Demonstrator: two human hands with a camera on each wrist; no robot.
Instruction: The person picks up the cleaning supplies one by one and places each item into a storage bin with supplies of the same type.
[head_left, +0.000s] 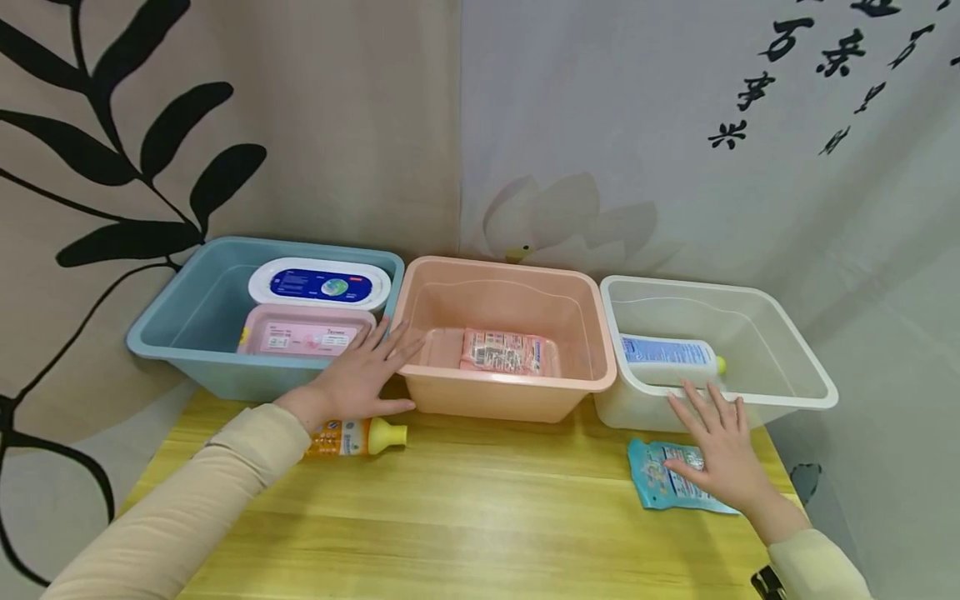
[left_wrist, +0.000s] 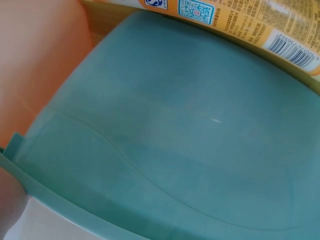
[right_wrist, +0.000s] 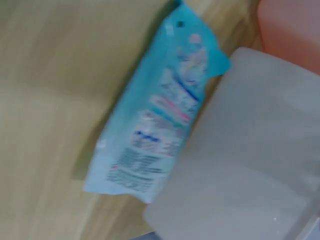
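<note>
My left hand (head_left: 356,375) lies with its fingers spread over the front corner of the blue tub (head_left: 240,375), beside the peach tub (head_left: 495,404). Below it on the table, partly hidden by the hand and sleeve, is an orange bottle with a yellow cap (head_left: 345,437); its printed label (left_wrist: 250,22) shows in the left wrist view. With fingers spread, my right hand (head_left: 716,450) reaches to the front rim of the white tub (head_left: 795,396). Under that hand is a light-blue soft packet (head_left: 652,479), lying flat before the tub; whether they touch, I cannot tell.
In the blue tub are a white oval container (head_left: 318,283) and a pink lidded box (head_left: 307,332). The peach tub holds a pink packet (head_left: 498,352), the white tub a white bottle (head_left: 667,360). A printed curtain (head_left: 540,125) hangs behind the wooden table (head_left: 480,508).
</note>
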